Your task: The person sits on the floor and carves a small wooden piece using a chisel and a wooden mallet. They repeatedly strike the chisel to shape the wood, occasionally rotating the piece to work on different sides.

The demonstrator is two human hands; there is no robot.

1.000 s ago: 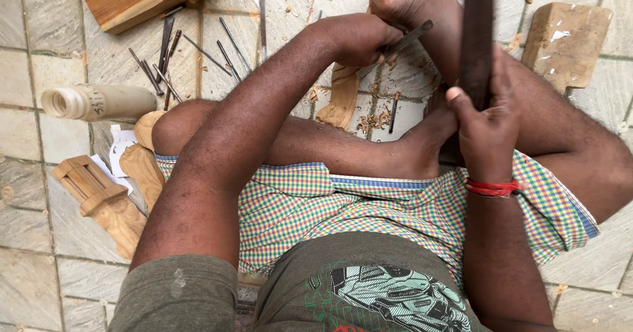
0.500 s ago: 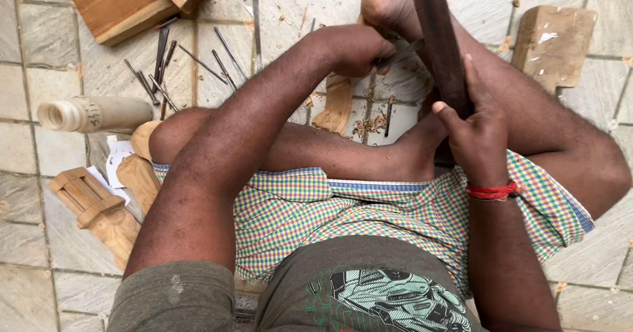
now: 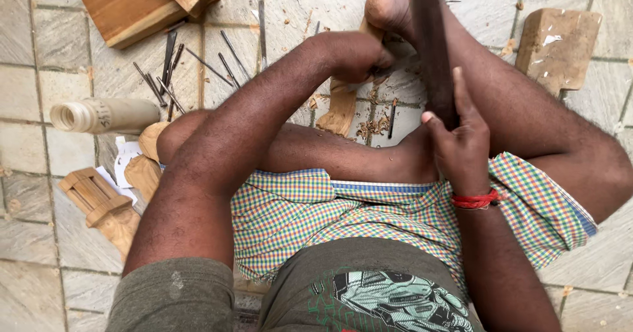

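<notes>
While a pale wooden workpiece (image 3: 343, 108) lies on the tiled floor (image 3: 39, 141) by the foot, the left hand (image 3: 353, 55) fists a tool against it and the right hand (image 3: 461, 141) grips a dark mallet stick (image 3: 432, 48), raised mid-carving. The next blow needs aim. Since earlier, the stick has tilted leftward.

Floor woodcarving workshop: chisels (image 3: 165, 75), shavings (image 3: 372, 126)
</notes>
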